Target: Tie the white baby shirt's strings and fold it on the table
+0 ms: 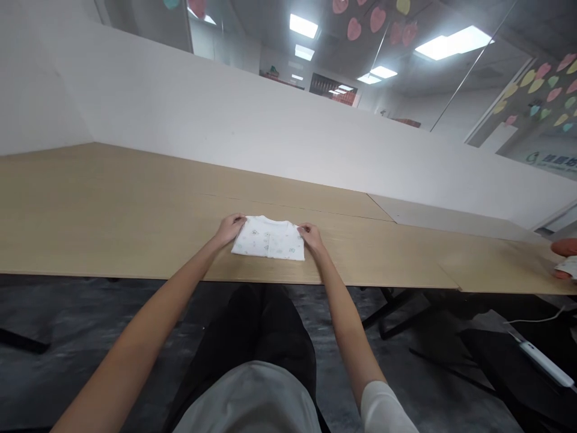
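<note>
A small white baby shirt (269, 239) with a faint pastel print lies folded into a flat, compact shape on the wooden table (135, 222). Its round neckline faces away from me, and a lighter strip runs down the middle of the front. At the shirt's upper left corner, my left hand (231, 228) is closed, fingertips pinching the edge. My right hand (312, 236) is likewise closed on the upper right corner, its fingers bent over the fabric. The fingertips are partly hidden at both corners.
A white wall (234, 132) with glass panels above it borders the table's far side. An orange and white object (565, 255) sits at the far right edge. Below right, a black chair (509, 373) carries a slim white device (545, 364).
</note>
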